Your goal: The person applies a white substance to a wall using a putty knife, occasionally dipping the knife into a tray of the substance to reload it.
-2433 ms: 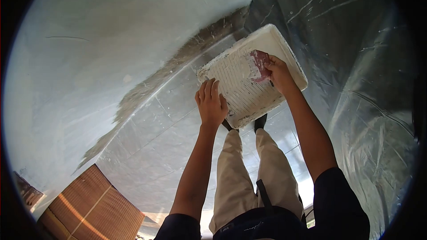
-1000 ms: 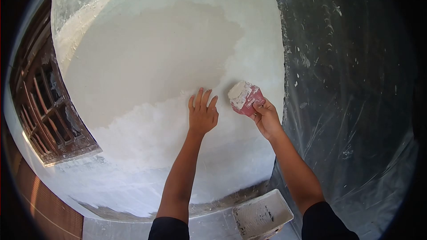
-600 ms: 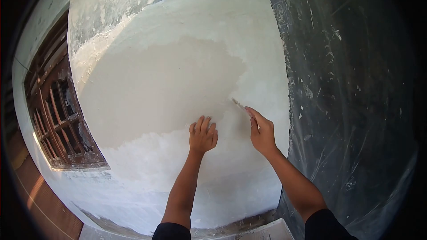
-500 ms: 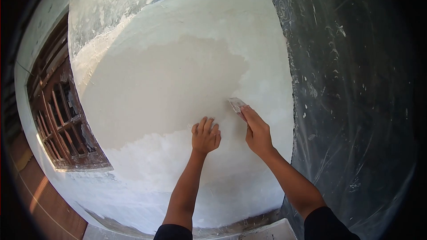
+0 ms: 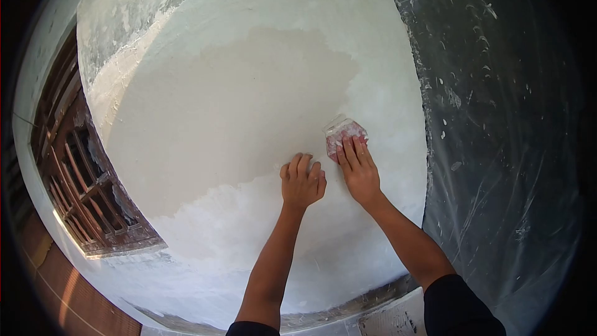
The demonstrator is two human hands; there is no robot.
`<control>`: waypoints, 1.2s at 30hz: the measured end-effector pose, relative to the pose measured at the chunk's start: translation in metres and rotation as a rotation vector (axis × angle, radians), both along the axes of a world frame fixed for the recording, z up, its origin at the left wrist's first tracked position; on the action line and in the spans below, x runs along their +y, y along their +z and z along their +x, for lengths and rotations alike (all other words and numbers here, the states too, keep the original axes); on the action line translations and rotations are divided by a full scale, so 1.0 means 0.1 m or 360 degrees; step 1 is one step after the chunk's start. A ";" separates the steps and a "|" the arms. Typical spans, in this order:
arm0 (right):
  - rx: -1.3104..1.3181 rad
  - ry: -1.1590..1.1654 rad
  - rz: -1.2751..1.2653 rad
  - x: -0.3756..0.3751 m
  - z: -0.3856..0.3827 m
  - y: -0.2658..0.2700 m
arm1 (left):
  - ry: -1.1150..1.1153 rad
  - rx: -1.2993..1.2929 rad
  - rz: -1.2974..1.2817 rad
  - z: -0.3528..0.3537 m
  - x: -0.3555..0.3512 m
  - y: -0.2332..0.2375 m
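A red scraper (image 5: 346, 134) smeared with white compound lies nearly flat against the wall, and my right hand (image 5: 359, 168) holds it with the fingers spread over its face. Left of it, my left hand (image 5: 303, 180) is at the wall with curled fingers; something small and pale shows at its fingertips, too small to make out. A large damp grey-beige patch (image 5: 236, 106) covers the middle of the white wall (image 5: 249, 230), and both hands are near its lower right edge.
A brown wooden window with bars (image 5: 93, 186) is at the left. A dark, paint-spattered surface (image 5: 497, 118) runs down the right side. Along the bottom is a ledge with a pale, stained object (image 5: 395, 318). Reddish-brown panelling (image 5: 74, 298) shows at the lower left.
The scraper has turned from edge-on to nearly flat on the wall, its red face now showing under my right fingers. The view has shifted, and my left hand appears slightly further right and higher.
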State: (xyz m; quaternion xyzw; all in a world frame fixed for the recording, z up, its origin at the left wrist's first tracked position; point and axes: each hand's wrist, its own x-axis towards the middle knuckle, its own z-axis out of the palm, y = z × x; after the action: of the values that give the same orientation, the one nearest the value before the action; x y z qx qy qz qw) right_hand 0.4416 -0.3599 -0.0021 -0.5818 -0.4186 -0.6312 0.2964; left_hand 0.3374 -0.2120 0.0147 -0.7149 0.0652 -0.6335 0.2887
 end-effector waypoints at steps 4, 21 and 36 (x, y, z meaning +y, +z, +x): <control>0.0124 0.0100 0.0208 -0.36 -0.19 -0.04 | -0.0022 0.0031 -0.0004 0.01 0.01 -0.01; 0.0688 0.0896 0.0628 -0.56 0.38 1.23 | 0.0061 0.0052 0.0033 0.03 0.02 -0.01; 0.0619 0.1117 0.0163 -0.29 0.19 1.02 | 0.0102 0.0087 0.0000 0.00 -0.01 -0.01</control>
State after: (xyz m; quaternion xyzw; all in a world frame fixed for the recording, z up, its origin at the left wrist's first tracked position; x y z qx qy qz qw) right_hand 0.4604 -0.3887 0.0998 -0.4966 -0.4959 -0.3898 0.5962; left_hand 0.3373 -0.2125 0.0140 -0.7336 0.0501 -0.6042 0.3071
